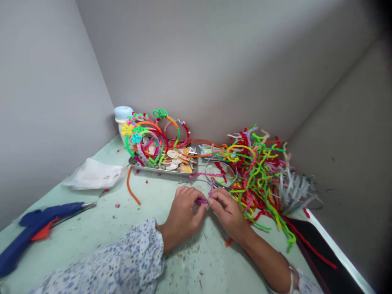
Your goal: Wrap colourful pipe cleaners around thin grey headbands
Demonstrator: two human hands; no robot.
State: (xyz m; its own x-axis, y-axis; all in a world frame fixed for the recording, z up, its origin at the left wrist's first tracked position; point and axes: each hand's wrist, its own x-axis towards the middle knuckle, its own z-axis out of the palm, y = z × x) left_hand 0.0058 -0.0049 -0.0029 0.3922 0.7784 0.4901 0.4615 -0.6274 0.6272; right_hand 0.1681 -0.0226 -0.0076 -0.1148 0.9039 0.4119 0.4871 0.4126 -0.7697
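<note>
A purple pipe cleaner is pinched between my two hands above the middle of the table. My left hand grips it with thumb and forefinger. Close against it, my right hand pinches the same piece, and a short end sticks upward between the fingers. Just beyond my hands lies a thin metal hoop. To the right spreads a tangled heap of colourful pipe cleaners. Headbands wrapped in pipe cleaner, some with flowers, stand on a metal tray that also holds shells.
A blue hot glue gun with an orange trigger lies at the left. Behind it is a white plastic bag, and a blue-lidded container stands by the wall. Grey strips lie at the right near a dark panel.
</note>
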